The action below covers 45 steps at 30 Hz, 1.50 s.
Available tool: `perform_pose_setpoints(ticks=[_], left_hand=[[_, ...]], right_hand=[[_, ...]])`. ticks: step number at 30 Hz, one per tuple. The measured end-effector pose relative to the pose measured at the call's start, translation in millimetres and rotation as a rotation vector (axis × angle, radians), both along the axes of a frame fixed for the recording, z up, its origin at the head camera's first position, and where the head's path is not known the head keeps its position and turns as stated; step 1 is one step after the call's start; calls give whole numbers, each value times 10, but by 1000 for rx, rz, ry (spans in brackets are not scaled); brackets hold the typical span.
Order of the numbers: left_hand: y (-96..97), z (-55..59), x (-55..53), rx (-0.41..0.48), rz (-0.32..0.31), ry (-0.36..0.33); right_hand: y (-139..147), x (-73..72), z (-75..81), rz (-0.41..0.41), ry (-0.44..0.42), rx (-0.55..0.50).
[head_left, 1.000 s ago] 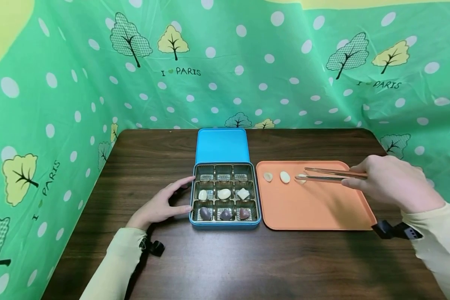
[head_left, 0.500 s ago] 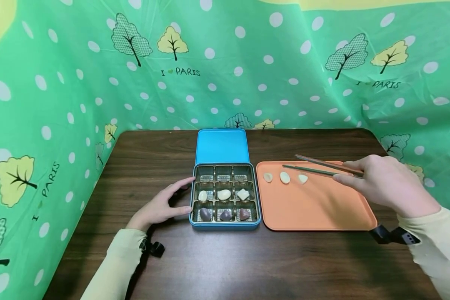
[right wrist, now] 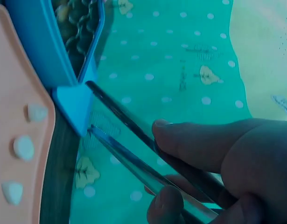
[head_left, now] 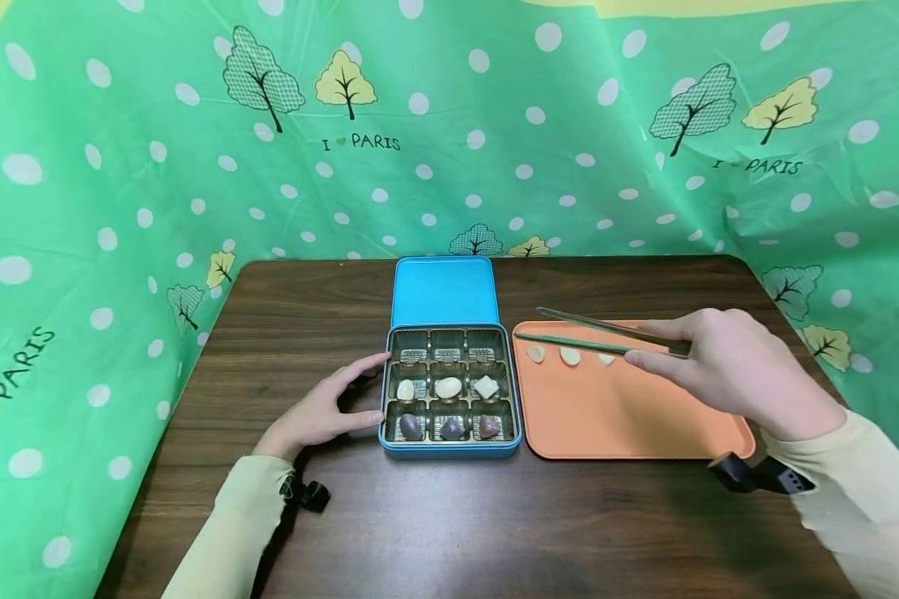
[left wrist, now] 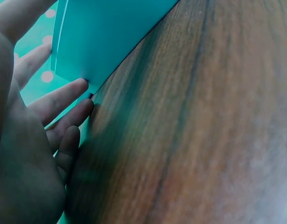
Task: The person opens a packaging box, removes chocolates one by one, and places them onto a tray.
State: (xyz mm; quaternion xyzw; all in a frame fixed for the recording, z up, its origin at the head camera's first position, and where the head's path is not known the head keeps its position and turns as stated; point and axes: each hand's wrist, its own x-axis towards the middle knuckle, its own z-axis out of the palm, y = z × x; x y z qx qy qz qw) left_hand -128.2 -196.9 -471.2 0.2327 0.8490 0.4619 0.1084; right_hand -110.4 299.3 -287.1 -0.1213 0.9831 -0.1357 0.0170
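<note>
My right hand [head_left: 734, 366] grips long metal tongs [head_left: 577, 343] over the back edge of the orange tray [head_left: 629, 420]. Their tips stand apart with nothing between them, just short of the blue tin [head_left: 449, 451]. Small pale pieces lie along the tray, among them an oval one [head_left: 570, 356]. Inside the tin is a divided insert. Its front row has dark pieces, such as a purple one [head_left: 452, 428]; the middle row has white ones, including a square one [head_left: 486, 387]. My left hand [head_left: 318, 413] touches the tin's left side with thumb and fingers spread.
Behind the tin is its blue lid [head_left: 445, 291]. All of this stands on a dark wooden table [head_left: 449, 532]. Green patterned cloth [head_left: 449, 125] hangs at the back and along both sides.
The right hand and tongs have lifted away from the pale piece at the tray's right and moved left toward the tin, tips parting wider. The left hand has stayed put.
</note>
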Motion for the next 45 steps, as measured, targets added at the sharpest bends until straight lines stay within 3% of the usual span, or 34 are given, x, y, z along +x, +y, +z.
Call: perform_pose_setpoints(ticks=[9, 16, 22, 30, 45], left_hand=[[9, -41, 1, -7, 3, 16], [16, -75, 31, -11, 13, 15], [9, -90, 41, -6, 20, 8], [14, -104, 19, -15, 18, 13], [9, -108, 18, -17, 16, 20]], right_hand=[[-350, 32, -70, 143, 10, -30], [-582, 50, -123, 261, 77, -61], [-788, 24, -174, 376, 42, -114], [-997, -25, -225, 443, 81, -83], [-1195, -98, -192, 485, 72, -10]])
